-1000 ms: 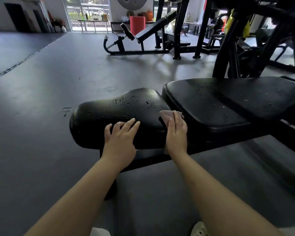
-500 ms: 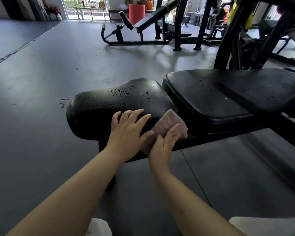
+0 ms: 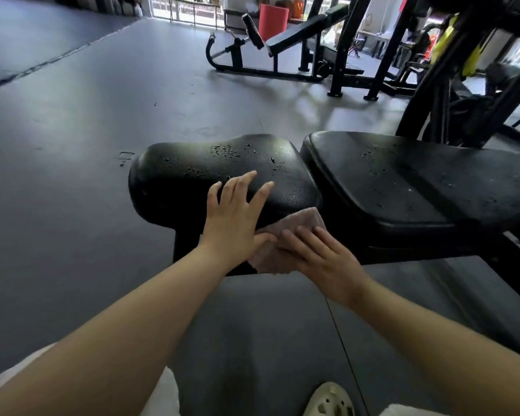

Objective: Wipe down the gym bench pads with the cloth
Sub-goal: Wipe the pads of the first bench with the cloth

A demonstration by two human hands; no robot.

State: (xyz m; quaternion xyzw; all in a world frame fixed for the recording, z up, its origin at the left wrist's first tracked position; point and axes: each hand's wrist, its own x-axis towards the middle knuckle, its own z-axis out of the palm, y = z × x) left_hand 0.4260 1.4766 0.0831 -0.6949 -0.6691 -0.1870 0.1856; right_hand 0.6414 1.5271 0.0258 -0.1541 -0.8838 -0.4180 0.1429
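Wiping the near side of the seat pad (image 3: 222, 166); the right hand (image 3: 321, 256) presses the pink cloth (image 3: 300, 223) flat against the pad's lower edge, fingers straight, its grip open rather than bunched round the fabric; the left hand (image 3: 234, 214) rests spread on the pad, holding nothing, thumb touching the cloth. Droplets bead on the seat pad's top and on the back pad (image 3: 418, 181) beside it; good practice would be firm overlapping strokes carried up over the wet top, cloth kept flat.
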